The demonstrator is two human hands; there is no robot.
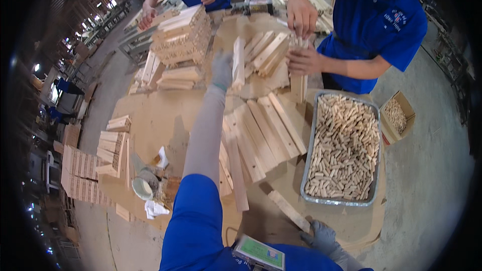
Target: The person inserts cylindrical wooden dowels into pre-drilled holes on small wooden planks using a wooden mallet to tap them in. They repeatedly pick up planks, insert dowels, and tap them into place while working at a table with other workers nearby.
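My left arm stretches far across the table, and the grey-gloved left hand [222, 70] is smeared by motion. Right beside it stands a pale wooden piece [238, 63]; whether the fingers grip it is unclear. Low on the right, my gloved right hand [322, 237] is closed on the near end of a short wooden strip [288, 211], which slants up and away to the left. Between my hands lies a row of wooden slats [261, 133], some with small holes. A longer narrow slat [235, 168] lies along the row's left side.
A metal tray [304, 183] of wooden dowels is at the right, with a cardboard box [409, 115] of dowels beyond. A white cup [142, 188] sits left of my arm. Stacked wood [183, 37] rises at the back. Two co-workers in blue stand opposite; one handles wooden pieces [299, 83].
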